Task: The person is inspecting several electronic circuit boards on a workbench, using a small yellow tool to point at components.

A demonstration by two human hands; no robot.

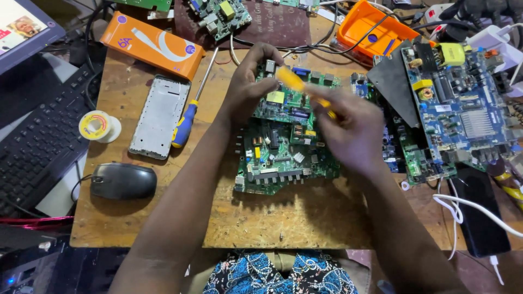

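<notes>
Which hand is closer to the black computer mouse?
Left. The left hand is up on the green circuit board, right of the black mouse. The right hand, holding a yellow tool, is farther right.

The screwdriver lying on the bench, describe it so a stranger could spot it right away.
Start at the wooden bench, left of the left hand. Between the orange box and the black mouse, the screwdriver lies slanted beside a silver phone frame. Only it has a blue-and-yellow handle and thin metal shaft.

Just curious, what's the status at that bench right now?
Left hand grips green circuit board. Right hand holds yellow tool over it. Blue-handled screwdriver lies aside, nothing blocking.
</notes>
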